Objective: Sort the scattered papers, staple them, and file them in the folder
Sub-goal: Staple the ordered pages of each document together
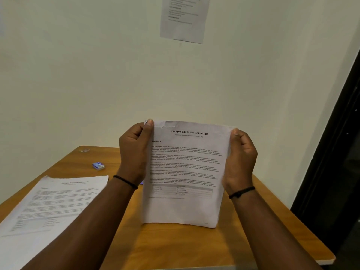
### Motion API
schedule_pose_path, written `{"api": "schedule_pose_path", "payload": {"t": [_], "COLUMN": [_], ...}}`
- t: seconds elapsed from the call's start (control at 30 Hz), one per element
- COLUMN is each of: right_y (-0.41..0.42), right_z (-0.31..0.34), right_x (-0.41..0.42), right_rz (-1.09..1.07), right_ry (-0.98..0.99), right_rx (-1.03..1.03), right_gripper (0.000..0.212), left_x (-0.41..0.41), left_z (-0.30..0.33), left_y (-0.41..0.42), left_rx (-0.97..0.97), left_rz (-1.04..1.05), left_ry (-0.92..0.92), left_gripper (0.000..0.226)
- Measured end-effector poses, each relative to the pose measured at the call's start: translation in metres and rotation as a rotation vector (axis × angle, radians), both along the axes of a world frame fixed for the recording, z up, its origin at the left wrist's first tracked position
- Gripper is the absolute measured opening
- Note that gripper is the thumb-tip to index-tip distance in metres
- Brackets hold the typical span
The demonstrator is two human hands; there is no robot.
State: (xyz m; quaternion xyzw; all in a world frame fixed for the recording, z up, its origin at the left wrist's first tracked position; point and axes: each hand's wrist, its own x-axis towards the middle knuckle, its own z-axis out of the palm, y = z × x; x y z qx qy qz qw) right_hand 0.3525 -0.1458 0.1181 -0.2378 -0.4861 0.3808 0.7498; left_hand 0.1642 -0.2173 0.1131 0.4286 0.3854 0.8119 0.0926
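Head view: transcript sheets (187,172) upright; top corner creased.

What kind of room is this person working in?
Probably a small office or study corner: a wooden desk against a plain wall, printed documents lying on it, a small staples box, and a printed notice stuck to the wall.

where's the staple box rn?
Head view: the staple box lies on the table, far left, beyond the paper stack and left of the left hand.
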Motion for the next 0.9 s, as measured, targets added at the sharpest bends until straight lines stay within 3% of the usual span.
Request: {"api": "schedule_pose_path", "payload": {"t": [0.2, 0.37, 0.47, 0.67, 0.9], "right_y": [0.004, 0.000, -0.001, -0.007, -0.013], "right_z": [0.003, 0.007, 0.002, -0.059, -0.035], "right_x": [0.000, -0.004, -0.006, -0.003, -0.012], "right_rz": [-0.056, -0.044, 0.009, 0.245, 0.275], "right_ry": [-0.104, -0.037, -0.062, -0.192, -0.160], "right_rx": [0.079, 0.063, 0.043, -0.109, -0.112], "right_gripper": [0.017, 0.024, 0.025, 0.027, 0.024], "left_x": [-0.003, 0.000, -0.003, -0.001, -0.015], "left_z": [0.003, 0.006, -0.001, -0.059, -0.039], "left_y": [-0.002, -0.005, -0.007, -0.010, -0.014], "left_rx": [-0.007, 0.004, -0.039, -0.346, -0.279], "left_rz": [-0.098, -0.145, -0.210, -0.347, -0.289], "left_ry": [-0.032, -0.046, -0.011, 0.019, 0.063], "left_gripper": [0.027, 0.024, 0.023, 0.027, 0.030]}}
